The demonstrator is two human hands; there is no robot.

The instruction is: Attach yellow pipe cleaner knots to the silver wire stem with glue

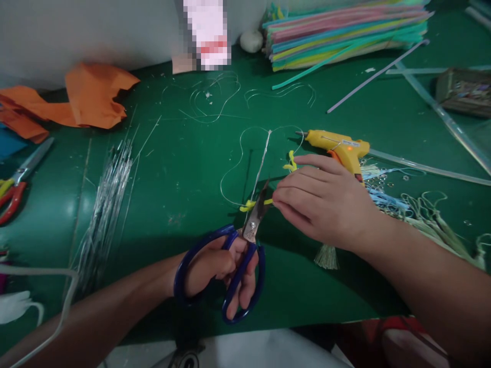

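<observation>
My left hand (226, 266) is closed round the blue handles of a pair of scissors (253, 225), whose blades point up and to the right. Between the blades and my other hand runs a yellow pipe cleaner (249, 205), bent and crossing the blades. My right hand (318, 199) pinches it close to the blade tips. A second bit of yellow fuzzy stem (291, 162) sticks out above my right fingers. Thin wire (241, 148) loops around a twisted white strand (263, 161) just beyond the scissors. A pale tassel (327, 257) hangs or lies below my right wrist.
A yellow glue gun (337, 142) with a lit orange light lies behind my right hand. Bundled coloured pipe cleaners (345, 38) lie at the back. Cut wires (109, 204), orange cloth-like material (95, 94) and red-handled scissors (15, 197) are left; tassels (433, 225) lie right.
</observation>
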